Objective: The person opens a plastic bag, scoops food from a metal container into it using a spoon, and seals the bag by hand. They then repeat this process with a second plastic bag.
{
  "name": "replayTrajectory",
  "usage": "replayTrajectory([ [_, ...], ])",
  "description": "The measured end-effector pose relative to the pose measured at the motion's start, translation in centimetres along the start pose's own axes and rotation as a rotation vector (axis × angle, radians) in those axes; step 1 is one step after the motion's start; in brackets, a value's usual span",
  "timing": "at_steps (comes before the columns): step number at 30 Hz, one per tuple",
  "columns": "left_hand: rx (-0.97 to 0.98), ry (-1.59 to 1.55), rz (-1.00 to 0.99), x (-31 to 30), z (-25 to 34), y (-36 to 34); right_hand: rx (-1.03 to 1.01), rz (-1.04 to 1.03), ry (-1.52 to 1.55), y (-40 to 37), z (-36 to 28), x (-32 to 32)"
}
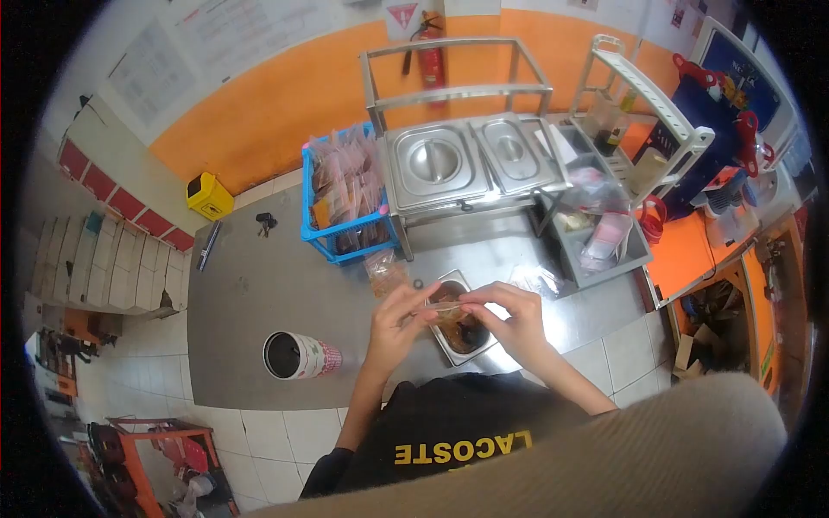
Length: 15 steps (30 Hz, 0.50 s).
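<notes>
My left hand [396,325] and my right hand [515,321] are both closed in a pinch on a small clear plastic bag [445,306]. They hold it stretched between them, above a steel food pan [455,356]. Brown sauce or paste [466,338] lies in the pan, with a dark item in it that I cannot make out; the fingers and bag cover part of it. Just behind my left hand, a filled clear bag [386,272] rests on the steel table [250,302].
A blue basket [350,246] of filled bags stands beside a metal frame with two lidded pans [432,164]. A grey divided bin [609,272] holds plastic bags at right. A tall patterned cup [302,356] stands at left, a pen [208,245] and keys [266,224] farther back.
</notes>
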<state>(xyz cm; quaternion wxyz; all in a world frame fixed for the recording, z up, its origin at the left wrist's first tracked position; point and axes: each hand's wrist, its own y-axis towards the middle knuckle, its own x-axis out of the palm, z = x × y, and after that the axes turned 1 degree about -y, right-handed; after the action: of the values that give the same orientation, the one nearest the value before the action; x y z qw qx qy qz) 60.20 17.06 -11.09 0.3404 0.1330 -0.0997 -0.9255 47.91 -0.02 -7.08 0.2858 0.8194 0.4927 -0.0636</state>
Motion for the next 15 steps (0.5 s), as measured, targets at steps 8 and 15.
replayTrajectory([
  [8,0.062,-0.177,0.266,0.9,-0.3,-0.3,-0.029,-0.023,-0.024,-0.3,0.5,0.0],
  [15,0.088,-0.113,0.230,1.5,0.1,-0.1,0.003,-0.021,-0.026,0.1,0.4,-0.1],
])
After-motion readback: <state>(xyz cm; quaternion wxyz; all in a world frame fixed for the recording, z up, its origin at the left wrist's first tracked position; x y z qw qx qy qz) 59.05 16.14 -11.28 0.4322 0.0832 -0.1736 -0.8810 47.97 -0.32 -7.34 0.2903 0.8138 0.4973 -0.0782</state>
